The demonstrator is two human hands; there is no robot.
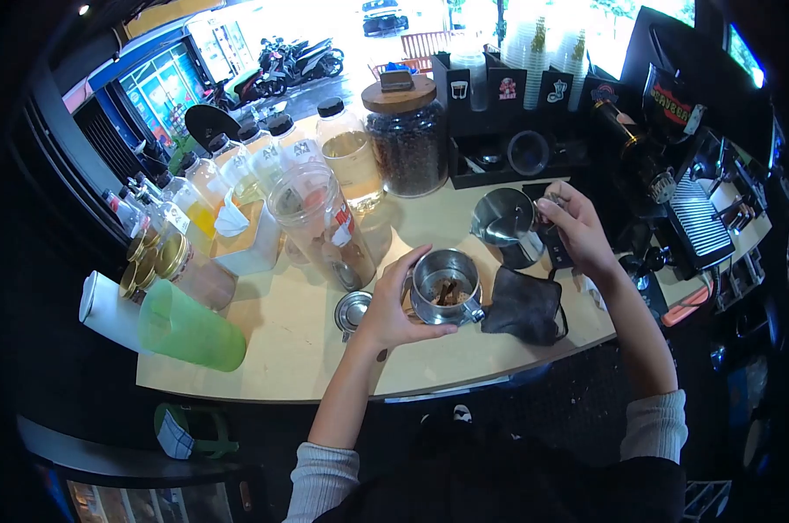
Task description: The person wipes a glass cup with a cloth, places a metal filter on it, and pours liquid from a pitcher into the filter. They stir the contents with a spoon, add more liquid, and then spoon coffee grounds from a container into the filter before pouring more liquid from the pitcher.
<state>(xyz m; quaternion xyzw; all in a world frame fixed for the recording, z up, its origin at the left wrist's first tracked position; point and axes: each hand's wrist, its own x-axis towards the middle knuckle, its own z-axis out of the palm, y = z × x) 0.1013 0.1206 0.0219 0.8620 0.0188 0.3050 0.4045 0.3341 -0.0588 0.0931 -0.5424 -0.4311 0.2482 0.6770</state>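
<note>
My left hand (396, 305) curves around a small metal drip coffee filter (447, 277), thumb along its near side and fingers along its far side. Brown coffee shows at the bottom of the filter. With my right hand (576, 228) I grip the handle of a steel pitcher (506, 225), which stands to the right of the filter and looks slightly tilted. Its contents are hard to make out. A round metal lid or insert (353, 312) lies left of my left hand. Right of the filter is a dark cloth (523, 307).
A tall clear plastic cup (312, 218) stands behind my left hand. Further back are a jar of coffee beans (405, 144) and several bottles (349, 157). At left stands a green tumbler (194, 327). A black cup organizer (516, 96) and an espresso machine (704, 209) are at right.
</note>
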